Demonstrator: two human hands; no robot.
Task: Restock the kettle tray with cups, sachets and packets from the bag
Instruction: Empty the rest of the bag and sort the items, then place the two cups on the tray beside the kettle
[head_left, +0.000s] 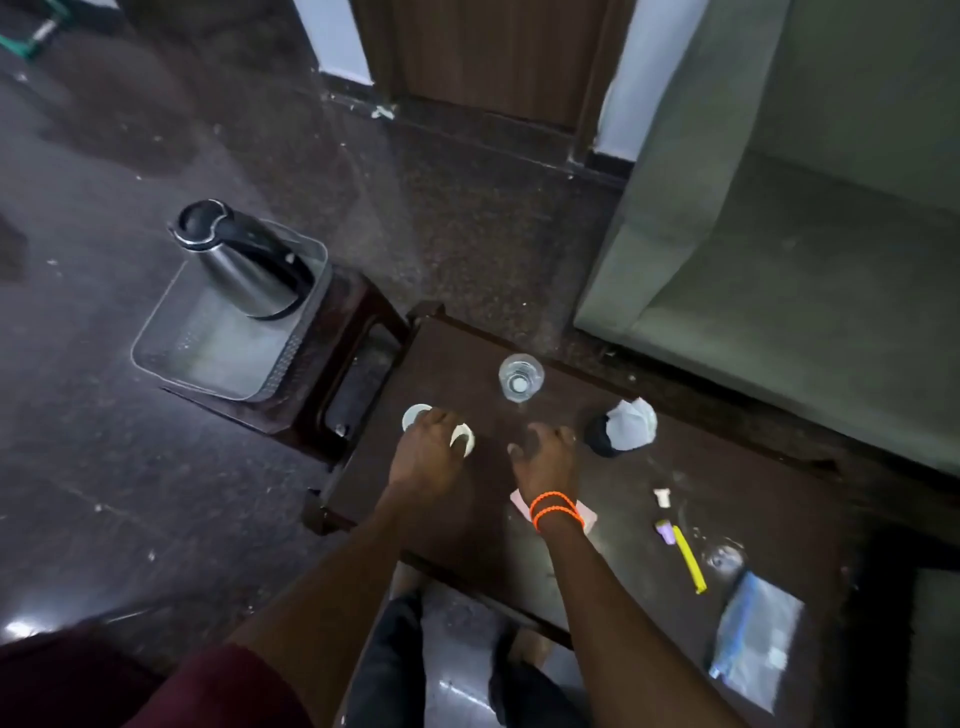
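Seen from above, a person stands at the near edge of a dark wooden table (649, 499), both bare forearms reaching across it; nearest the camera, at the right, a clear zip bag (756, 642) lies flat on the tabletop, with a yellow stick sachet (688, 561) and a small purple packet (664, 532) just beyond it, and a small white packet (661, 496) a little farther on; a pink paper (584, 512) lies under the right wrist, which wears orange bands (555, 510).

The left hand (428, 457) rests palm-down over two white paper cups (415, 415), fingers curled loosely around them, one cup showing at the fingertips and the other's rim beside the thumb; whether the cups are lifted off the table cannot be told; the right hand (545, 457) hovers or rests nearby with fingers spread and slack, holding nothing.

Beyond the hands, a clear glass (521, 376) stands upright near the far edge; to its right a dark cup (602, 436) sits with crumpled white paper (631, 423) against it.

Farther left, on a low brown stool (332, 353), a clear plastic tray (228, 353) holds a steel kettle (241, 260) at its far end; a green sofa (779, 234) stands at right, a wooden door (498, 57) behind.
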